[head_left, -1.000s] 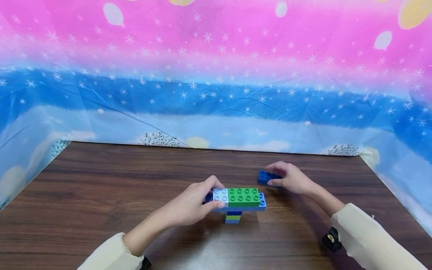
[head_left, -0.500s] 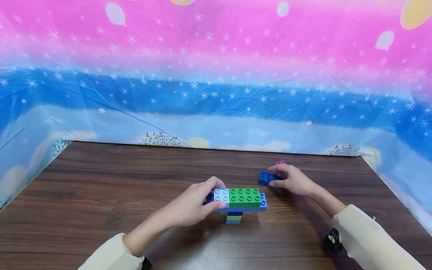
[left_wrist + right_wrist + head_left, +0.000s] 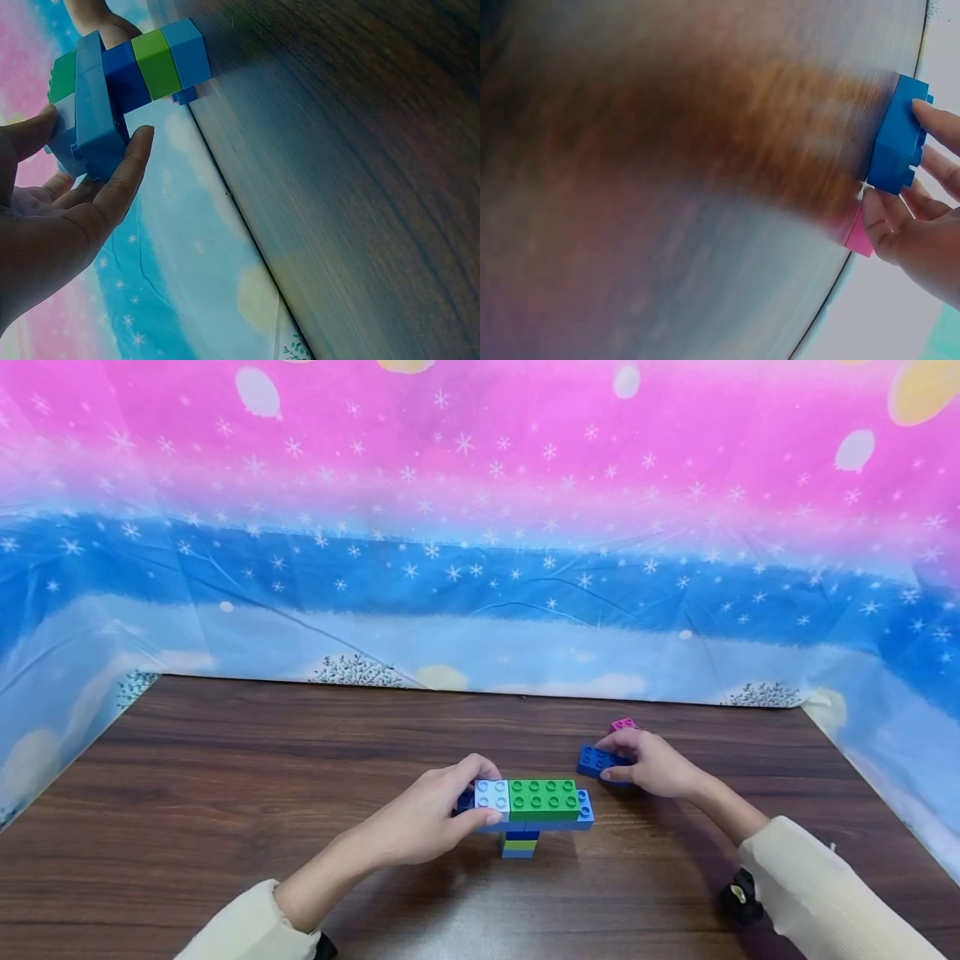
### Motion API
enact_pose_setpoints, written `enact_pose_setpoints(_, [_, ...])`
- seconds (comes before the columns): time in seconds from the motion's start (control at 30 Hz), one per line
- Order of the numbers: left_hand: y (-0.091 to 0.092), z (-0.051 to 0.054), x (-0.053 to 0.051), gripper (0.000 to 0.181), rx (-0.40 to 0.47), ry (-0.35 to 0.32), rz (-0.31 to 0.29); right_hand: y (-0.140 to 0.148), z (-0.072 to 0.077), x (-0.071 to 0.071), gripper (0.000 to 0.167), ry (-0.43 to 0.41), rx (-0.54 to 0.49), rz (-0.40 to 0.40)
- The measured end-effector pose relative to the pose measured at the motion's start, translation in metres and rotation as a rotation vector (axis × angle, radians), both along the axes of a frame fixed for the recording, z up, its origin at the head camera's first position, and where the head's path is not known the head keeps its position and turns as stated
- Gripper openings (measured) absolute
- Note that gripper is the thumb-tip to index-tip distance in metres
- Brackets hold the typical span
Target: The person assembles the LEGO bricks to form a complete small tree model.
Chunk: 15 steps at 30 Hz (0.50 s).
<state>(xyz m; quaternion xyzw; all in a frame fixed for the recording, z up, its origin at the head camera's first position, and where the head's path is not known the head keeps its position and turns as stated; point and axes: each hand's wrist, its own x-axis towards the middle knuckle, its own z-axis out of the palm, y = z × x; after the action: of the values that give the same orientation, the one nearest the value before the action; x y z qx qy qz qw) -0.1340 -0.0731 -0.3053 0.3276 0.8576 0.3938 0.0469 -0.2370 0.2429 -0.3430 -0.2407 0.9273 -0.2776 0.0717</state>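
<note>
A T-shaped build of toy building bricks stands mid-table in the head view, with a green brick [image 3: 543, 802] and a pale blue brick [image 3: 491, 798] on top. My left hand [image 3: 423, 817] grips its left end between thumb and fingers. Below the long top, the left wrist view shows a stem of dark blue [image 3: 127, 77], lime green [image 3: 156, 64] and lighter blue [image 3: 189, 51] bricks. Farther back on the right, my right hand [image 3: 654, 764] pinches a blue brick [image 3: 590, 761] between thumb and fingers. Those fingers partly cover its right end.
Just behind the right hand lies a small pink brick [image 3: 622, 724], partly hidden by the fingers. The brown wood-grain table [image 3: 285, 743] ends at a patterned pink and blue cloth [image 3: 480, 568], which also rises at both sides.
The right hand and the blue brick have shifted slightly right and nearer. The pink brick behind them has come into sight. The left hand has kept its hold on the build.
</note>
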Motion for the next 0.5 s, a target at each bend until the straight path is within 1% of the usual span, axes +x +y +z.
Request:
enact_pose_setpoints(0.2, [0.0, 0.0, 0.0, 0.024, 0.007, 0.012, -0.002, 0.005, 0.005, 0.003, 0.035, -0.002, -0.015, 0.014])
enact_pose_setpoints(0.4, [0.001, -0.001, 0.0, 0.025, 0.012, 0.017, -0.004, 0.009, 0.016, 0.011, 0.035, 0.002, -0.039, 0.02])
enact_pose_setpoints(0.5, [0.001, -0.001, 0.001, 0.025, 0.011, 0.013, -0.004, 0.01, 0.022, 0.016, 0.035, 0.014, -0.045, 0.037])
